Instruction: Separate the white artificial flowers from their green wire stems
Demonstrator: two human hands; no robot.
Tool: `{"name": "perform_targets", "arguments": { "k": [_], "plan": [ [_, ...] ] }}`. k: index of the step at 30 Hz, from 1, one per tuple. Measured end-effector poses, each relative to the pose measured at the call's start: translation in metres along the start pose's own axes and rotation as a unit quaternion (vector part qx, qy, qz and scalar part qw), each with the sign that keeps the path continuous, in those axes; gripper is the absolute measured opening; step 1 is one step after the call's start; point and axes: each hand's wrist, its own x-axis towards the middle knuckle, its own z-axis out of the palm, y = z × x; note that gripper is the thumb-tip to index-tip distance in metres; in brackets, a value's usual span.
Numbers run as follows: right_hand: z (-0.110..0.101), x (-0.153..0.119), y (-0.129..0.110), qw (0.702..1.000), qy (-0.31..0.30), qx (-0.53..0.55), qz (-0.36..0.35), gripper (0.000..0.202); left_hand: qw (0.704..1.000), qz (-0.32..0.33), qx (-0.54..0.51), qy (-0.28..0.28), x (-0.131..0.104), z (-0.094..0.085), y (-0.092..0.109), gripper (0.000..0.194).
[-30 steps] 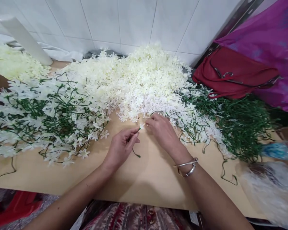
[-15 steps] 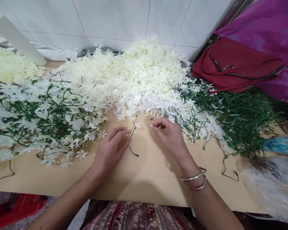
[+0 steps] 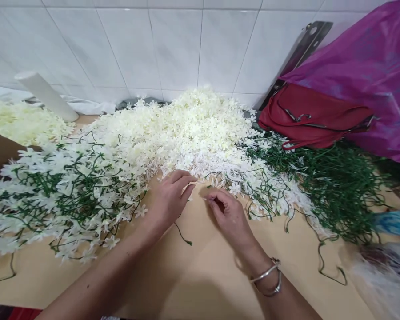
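Observation:
Near the middle of the wooden table (image 3: 200, 266), my left hand (image 3: 173, 195) pinches a thin white piece (image 3: 197, 182) between thumb and fingers. A green stem (image 3: 183, 235) shows below that hand, its upper part hidden by the hand. To the right, my right hand (image 3: 227, 213) has thumb and forefinger pressed together at a tiny pale tip too small to name. White flowers on green stems (image 3: 73, 186) lie left of my left hand. Behind both hands is a large heap of cream-white flower heads (image 3: 200, 120).
Green stems (image 3: 340, 186) pile up at the right, below a red bag (image 3: 320, 115) and a purple plastic bag (image 3: 363, 58). Clear plastic (image 3: 386, 275) lies at the right edge. A white roll (image 3: 48, 98) leans at the back left, by the tiled wall.
The view has tilted up. My left hand has moved from the green-stemmed flower to the edge of the white heap and now pinches a white piece. My right hand stays pinched.

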Motion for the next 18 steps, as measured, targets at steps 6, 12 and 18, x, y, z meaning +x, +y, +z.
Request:
{"name": "perform_targets", "arguments": {
  "k": [6, 12, 18],
  "plan": [
    [-0.001, 0.001, 0.002, 1.0, -0.006, -0.014, 0.006, 0.017, 0.981, 0.072, 0.146, -0.107, 0.044, 0.034, -0.002, 0.016],
    [-0.002, 0.001, 0.003, 1.0, -0.013, -0.005, 0.0, 0.017, 0.973, 0.064, 0.192, -0.114, 0.054, 0.034, -0.013, 0.013],
    [-0.002, -0.001, 0.001, 0.993, 0.039, 0.081, 0.07, 0.009, 0.993, -0.078, -0.084, 0.014, 0.037, 0.001, -0.01, 0.013]
  ]
}}
